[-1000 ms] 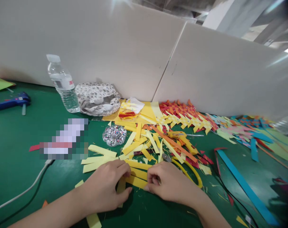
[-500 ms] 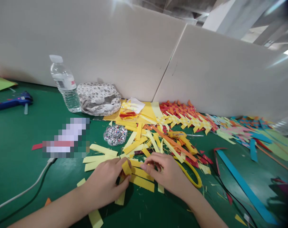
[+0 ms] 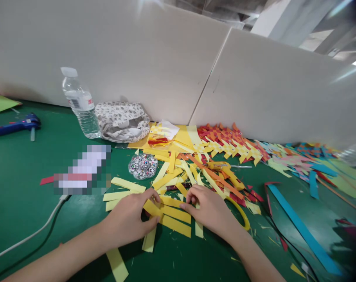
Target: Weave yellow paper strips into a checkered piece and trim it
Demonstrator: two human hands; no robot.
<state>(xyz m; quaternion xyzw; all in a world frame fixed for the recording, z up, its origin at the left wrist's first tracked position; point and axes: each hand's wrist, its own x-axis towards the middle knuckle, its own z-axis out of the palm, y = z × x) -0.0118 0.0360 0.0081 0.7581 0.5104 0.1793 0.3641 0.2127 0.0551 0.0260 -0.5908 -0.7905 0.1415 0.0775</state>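
Between my hands lie several yellow paper strips (image 3: 176, 226), side by side, their left ends under my left hand. My left hand (image 3: 128, 217) is closed around these ends, thumb in front and forefinger behind. A pale yellow strip (image 3: 149, 241) sticks out below the left fingers. My right hand (image 3: 209, 205) has its fingers curled, with thumb and fingertips at the right end of the uppermost strip. Whether it pinches or only touches that strip is hard to see. Loose pale strips (image 3: 128, 184) fan out behind my left hand.
Behind the hands are a packet of googly eyes (image 3: 142, 166), a yellow glue gun (image 3: 229, 176) and yellow-handled scissors (image 3: 239, 211). A water bottle (image 3: 81, 103) and patterned pouch (image 3: 122, 121) stand by the partition. Woven paper fish (image 3: 225, 141) lie further right. A blue glue gun (image 3: 18, 124) is far left.
The yellow strip that was folded up in my left fingers now lies flatter, pointing left. My left hand has shifted slightly, its forefinger raised. The right hand has moved a little to the right.
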